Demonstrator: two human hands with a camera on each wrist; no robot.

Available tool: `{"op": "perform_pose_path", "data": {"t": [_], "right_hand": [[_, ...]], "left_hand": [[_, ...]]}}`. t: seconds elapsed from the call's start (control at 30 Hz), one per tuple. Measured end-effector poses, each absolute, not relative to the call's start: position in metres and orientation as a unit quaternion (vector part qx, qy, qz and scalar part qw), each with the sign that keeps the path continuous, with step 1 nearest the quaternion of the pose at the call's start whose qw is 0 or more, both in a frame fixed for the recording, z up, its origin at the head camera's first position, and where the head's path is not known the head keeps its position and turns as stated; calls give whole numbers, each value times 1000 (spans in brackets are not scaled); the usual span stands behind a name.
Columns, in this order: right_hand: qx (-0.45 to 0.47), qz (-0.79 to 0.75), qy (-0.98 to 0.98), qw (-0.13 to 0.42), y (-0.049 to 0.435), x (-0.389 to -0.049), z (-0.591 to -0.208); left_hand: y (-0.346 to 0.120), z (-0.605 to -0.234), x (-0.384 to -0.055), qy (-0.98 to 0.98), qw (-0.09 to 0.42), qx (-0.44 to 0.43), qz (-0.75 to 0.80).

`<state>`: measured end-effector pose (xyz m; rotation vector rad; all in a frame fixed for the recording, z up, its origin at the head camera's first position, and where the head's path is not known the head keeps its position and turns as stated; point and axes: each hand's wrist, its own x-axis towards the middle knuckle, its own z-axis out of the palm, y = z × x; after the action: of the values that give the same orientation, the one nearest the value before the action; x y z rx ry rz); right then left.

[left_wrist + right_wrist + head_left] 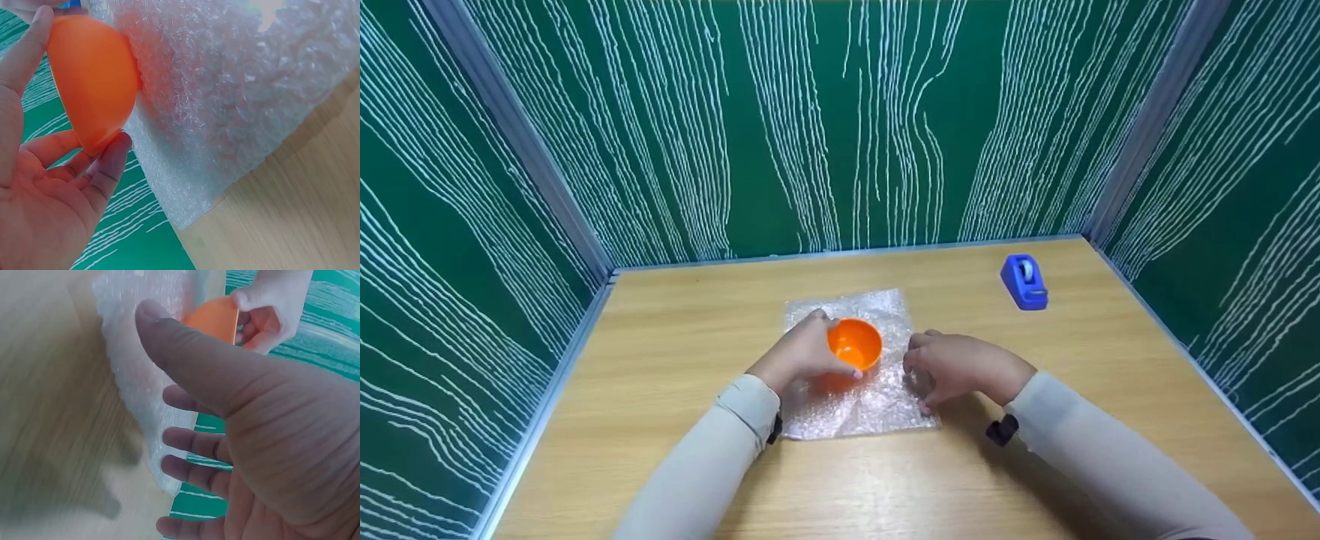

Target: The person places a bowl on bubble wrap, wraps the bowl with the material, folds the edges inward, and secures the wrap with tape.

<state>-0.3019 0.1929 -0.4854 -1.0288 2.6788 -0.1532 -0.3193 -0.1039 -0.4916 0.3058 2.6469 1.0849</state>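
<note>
Head view: an orange bowl (858, 343), hollow side up, sits on bubble wrap (847, 420) spread over the wooden table (682, 360).
Left hand (802, 351): grips the orange bowl at its rim, thumb and fingers apart around it.
Right hand (960, 367): holds nothing, fingers relaxed by the bubble wrap's right edge; contact cannot be told.
Bowl's risk: a slackened grip could let it tip; a tug on the bubble wrap could drag it askew.
Left wrist view: shows its outer wall, hidden from above.
Blue tape dispenser (1025, 283): whole only in the head view.
</note>
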Motion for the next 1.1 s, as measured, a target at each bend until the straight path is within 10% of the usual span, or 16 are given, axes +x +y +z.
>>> {"op": "perform_pose_path", "data": {"t": [1.1], "right_hand": [[-392,-42,912,114,192,-296,-495]], "left_hand": [[-103,-488,-316,914,135,104,368]]}}
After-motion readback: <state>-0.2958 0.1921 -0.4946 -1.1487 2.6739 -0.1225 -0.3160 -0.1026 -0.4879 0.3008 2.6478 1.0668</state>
